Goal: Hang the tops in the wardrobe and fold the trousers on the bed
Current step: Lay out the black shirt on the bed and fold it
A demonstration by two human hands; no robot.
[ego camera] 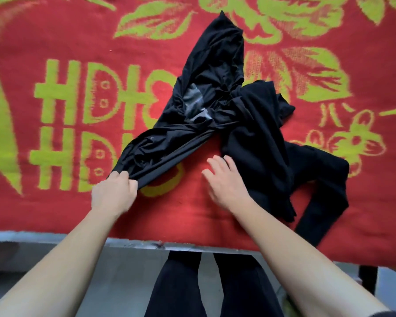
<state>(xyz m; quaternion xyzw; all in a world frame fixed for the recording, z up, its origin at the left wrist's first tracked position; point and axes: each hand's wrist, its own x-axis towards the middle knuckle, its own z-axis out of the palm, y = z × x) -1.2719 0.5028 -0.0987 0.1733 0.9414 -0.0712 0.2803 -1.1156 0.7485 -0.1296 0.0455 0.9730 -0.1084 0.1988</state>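
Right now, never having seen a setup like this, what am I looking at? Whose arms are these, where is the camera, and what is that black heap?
There is no machine here: a person works with two bare hands. The single picture comes from a camera worn on their head, looking forward and down, so the arms reach in from the bottom. A red blanket with yellow-green patterns is spread on a bed. On it lies a rumpled heap of black clothes: a shinier garment stretching toward the left, and a duller garment on the right. The left hand grips the near end of the shinier garment. The right hand is open with its fingers spread at the duller garment's edge. It holds nothing, and whether it touches the cloth is unclear. The dark shapes at the bottom are the person's legs.
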